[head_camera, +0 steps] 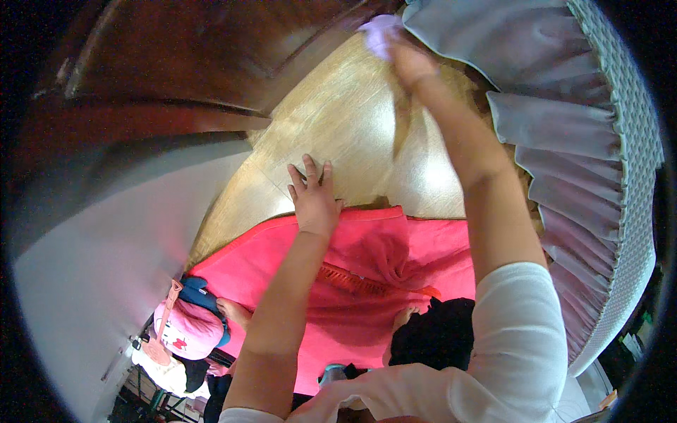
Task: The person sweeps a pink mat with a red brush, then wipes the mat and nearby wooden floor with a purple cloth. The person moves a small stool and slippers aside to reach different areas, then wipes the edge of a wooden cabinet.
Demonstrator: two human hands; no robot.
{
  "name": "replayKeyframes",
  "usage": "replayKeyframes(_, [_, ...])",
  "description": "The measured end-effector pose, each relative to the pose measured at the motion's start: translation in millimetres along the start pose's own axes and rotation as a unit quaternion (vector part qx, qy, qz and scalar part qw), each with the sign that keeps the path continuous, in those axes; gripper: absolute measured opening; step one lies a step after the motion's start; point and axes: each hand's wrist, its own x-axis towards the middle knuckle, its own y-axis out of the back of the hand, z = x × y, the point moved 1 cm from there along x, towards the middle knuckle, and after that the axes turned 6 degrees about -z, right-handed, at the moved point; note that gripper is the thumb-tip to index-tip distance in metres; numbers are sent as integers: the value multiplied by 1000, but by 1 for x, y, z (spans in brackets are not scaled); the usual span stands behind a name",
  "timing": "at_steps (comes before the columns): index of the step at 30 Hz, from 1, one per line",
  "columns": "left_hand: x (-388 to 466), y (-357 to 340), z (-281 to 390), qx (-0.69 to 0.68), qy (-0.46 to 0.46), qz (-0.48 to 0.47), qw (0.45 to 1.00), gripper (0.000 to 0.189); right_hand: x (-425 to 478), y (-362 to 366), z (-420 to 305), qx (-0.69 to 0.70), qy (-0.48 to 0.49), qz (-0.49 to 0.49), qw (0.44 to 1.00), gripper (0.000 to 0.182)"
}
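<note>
My right hand (415,62) reaches far forward and is closed over a light purple cloth (382,36), which looks blurred. The cloth is at the far end of the wood-look floor (338,127), between the dark wooden furniture and the grey bed skirt. Nearer to me, my left hand (316,203) has its fingers spread. Its fingertips are over the floor, and its wrist is above the edge of a bright pink-red mat or blanket (359,317). Nothing is held in it.
Dark reddish wooden furniture (201,47) and a pale wall (121,227) bound the left side. A ruffled grey bed skirt (566,121) runs along the right under a quilted white edge (629,132). A pink plush item (193,328) and a pink fly swatter (164,328) are at lower left.
</note>
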Motion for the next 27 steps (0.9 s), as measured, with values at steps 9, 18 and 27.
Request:
replayKeyframes(9, [5, 4, 2, -23, 29, -30, 999, 83, 11, 24, 38, 30, -79, 15, 996, 48])
replayKeyframes(18, [4, -2, -4, 12, 16, -9, 1000, 90, -122, 29, -70, 150, 233, -3, 961, 46])
replayKeyframes(27, [2, 9, 8, -8, 11, -39, 999, 85, -248, 3, 67, 141, -68, -7, 988, 46])
